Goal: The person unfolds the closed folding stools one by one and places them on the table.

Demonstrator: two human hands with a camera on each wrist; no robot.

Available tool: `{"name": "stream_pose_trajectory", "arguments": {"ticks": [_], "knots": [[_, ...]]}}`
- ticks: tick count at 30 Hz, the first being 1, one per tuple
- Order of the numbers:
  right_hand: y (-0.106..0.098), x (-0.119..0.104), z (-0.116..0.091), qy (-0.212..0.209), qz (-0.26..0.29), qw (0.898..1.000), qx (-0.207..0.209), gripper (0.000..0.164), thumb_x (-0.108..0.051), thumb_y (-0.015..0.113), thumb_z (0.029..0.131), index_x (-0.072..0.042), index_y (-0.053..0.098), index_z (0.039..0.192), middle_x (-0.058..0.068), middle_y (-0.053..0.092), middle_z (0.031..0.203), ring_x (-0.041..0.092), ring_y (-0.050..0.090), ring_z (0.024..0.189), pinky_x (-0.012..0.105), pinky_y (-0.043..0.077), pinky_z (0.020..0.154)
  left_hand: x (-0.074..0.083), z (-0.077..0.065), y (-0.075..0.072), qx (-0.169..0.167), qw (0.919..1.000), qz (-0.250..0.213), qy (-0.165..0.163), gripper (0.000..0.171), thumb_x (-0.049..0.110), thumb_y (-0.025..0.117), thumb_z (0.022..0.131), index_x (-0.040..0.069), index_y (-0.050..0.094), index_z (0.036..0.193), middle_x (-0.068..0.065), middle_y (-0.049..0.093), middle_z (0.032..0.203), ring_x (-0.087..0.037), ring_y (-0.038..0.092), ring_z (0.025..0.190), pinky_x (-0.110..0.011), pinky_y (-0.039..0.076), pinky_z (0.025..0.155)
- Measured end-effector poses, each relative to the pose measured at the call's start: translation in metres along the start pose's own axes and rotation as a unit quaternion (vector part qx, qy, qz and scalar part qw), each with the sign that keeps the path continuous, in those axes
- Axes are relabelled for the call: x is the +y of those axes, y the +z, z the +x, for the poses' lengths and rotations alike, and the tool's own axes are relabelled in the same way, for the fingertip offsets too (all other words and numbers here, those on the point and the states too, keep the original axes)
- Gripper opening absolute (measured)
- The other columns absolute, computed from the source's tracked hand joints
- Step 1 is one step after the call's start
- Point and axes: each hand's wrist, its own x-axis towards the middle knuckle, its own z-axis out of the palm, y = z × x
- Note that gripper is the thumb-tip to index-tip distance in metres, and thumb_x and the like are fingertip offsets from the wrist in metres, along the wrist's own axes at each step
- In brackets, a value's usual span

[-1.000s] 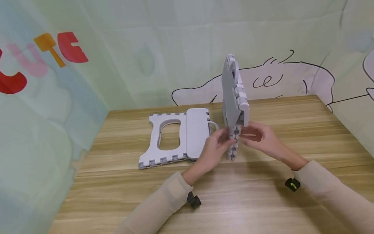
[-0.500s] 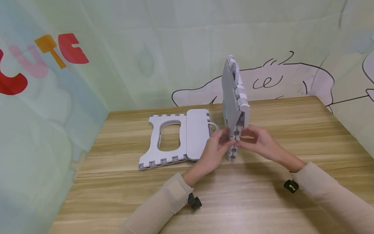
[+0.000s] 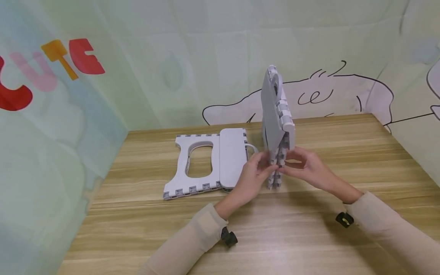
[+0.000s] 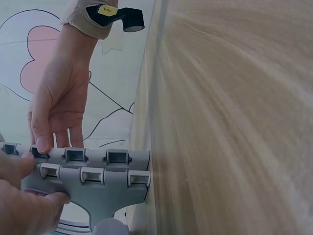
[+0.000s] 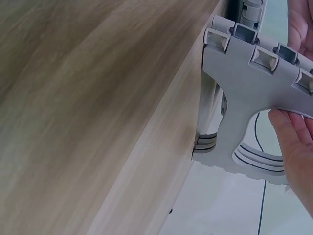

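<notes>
Two bare hands steady a folded grey-and-white stool (image 3: 269, 114) standing upright on a wood-grain table (image 3: 113, 229), its slatted, hinged edge turned toward the wearer. The left hand (image 3: 248, 176) pinches the stool's lower left side, thumb on the hinged edge; the right hand (image 3: 311, 170) meets it from the other side, thumb and fingers bent narrow on the same part, with a gap between them behind the tips. In the right wrist view, its fingers reach the curved cutout of the leg panel. At left, a second folded stool (image 3: 233, 158) lies flat, its oval opening facing up and a thin carrying loop (image 3: 252, 146) reaching into the narrow space beside the left hand; whether the two touch cannot be told. Behind the upright stool, only a short strip of wood separates it from the table's back edge, where a printed cloth (image 3: 213, 57) hangs. More room lies to the right, where wood runs well past the right hand to the table's far side, and in front, a broad span of tabletop extends between the two beige sleeves (image 3: 385, 221).
</notes>
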Motion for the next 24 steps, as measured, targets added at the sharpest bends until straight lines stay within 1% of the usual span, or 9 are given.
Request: {"name": "stream_pose_trajectory", "arguments": {"ticks": [4, 7, 13, 15, 17, 22, 24], "knots": [[-0.004, 0.001, -0.003, 0.0, -0.016, 1.0, 0.002, 0.052, 0.0, 0.074, 0.088, 0.005, 0.053, 0.135, 0.018, 0.062, 0.127, 0.019, 0.062, 0.116, 0.037, 0.053, 0.095, 0.0, 0.0, 0.001, 0.0, 1.0, -0.002, -0.004, 0.045, 0.018, 0.064, 0.099, -0.002, 0.052, 0.137, -0.016, 0.053, 0.135, -0.024, 0.054, 0.127, -0.024, 0.048, 0.099], [-0.007, 0.002, -0.006, 0.001, -0.025, 1.0, 0.004, 0.054, 0.0, 0.074, 0.088, 0.005, 0.052, 0.137, 0.019, 0.062, 0.127, 0.021, 0.062, 0.115, 0.035, 0.053, 0.095, -0.001, 0.0, 0.001, 0.0, 1.0, -0.003, -0.006, 0.045, 0.017, 0.064, 0.099, -0.003, 0.052, 0.137, -0.016, 0.052, 0.136, -0.025, 0.053, 0.128, -0.024, 0.048, 0.1], [-0.013, 0.003, -0.012, 0.005, -0.03, 0.999, 0.013, 0.055, 0.002, 0.073, 0.088, 0.007, 0.049, 0.137, 0.022, 0.062, 0.126, 0.035, 0.061, 0.114, 0.034, 0.054, 0.093, -0.001, 0.0, 0.002, 0.0, 1.0, -0.004, -0.004, 0.045, 0.016, 0.064, 0.099, -0.003, 0.051, 0.137, -0.017, 0.052, 0.136, -0.026, 0.053, 0.128, -0.024, 0.048, 0.1], [-0.015, 0.003, -0.014, 0.004, -0.028, 1.0, 0.014, 0.056, 0.002, 0.073, 0.088, 0.008, 0.049, 0.138, 0.023, 0.061, 0.126, 0.038, 0.06, 0.114, 0.034, 0.054, 0.093, -0.002, 0.0, 0.002, 0.0, 1.0, -0.003, -0.003, 0.045, 0.017, 0.064, 0.099, -0.003, 0.051, 0.137, -0.016, 0.052, 0.135, -0.026, 0.053, 0.128, -0.025, 0.048, 0.1], [-0.016, 0.003, -0.015, 0.004, -0.029, 0.999, 0.017, 0.055, 0.003, 0.073, 0.088, 0.008, 0.049, 0.137, 0.023, 0.061, 0.126, 0.034, 0.061, 0.115, 0.033, 0.054, 0.092, -0.002, 0.0, 0.002, -0.001, 1.0, -0.002, -0.002, 0.045, 0.018, 0.063, 0.099, -0.002, 0.051, 0.137, -0.016, 0.052, 0.135, -0.026, 0.053, 0.128, -0.025, 0.049, 0.099], [-0.02, 0.004, -0.017, -0.001, -0.032, 0.999, 0.026, 0.049, 0.006, 0.074, 0.086, 0.01, 0.054, 0.13, 0.024, 0.063, 0.122, 0.012, 0.064, 0.111, 0.033, 0.055, 0.091, -0.002, 0.001, 0.003, -0.002, 1.0, 0.0, -0.001, 0.045, 0.02, 0.063, 0.099, -0.001, 0.052, 0.137, -0.016, 0.052, 0.136, -0.026, 0.053, 0.128, -0.025, 0.049, 0.099], [-0.021, 0.004, -0.018, -0.003, -0.033, 0.999, 0.028, 0.046, 0.006, 0.074, 0.085, 0.01, 0.055, 0.127, 0.024, 0.064, 0.12, 0.008, 0.064, 0.109, 0.033, 0.055, 0.091, -0.002, 0.001, 0.003, -0.003, 1.0, 0.0, 0.0, 0.045, 0.02, 0.062, 0.099, -0.001, 0.052, 0.137, -0.016, 0.052, 0.137, -0.026, 0.053, 0.129, -0.025, 0.049, 0.099]]}}
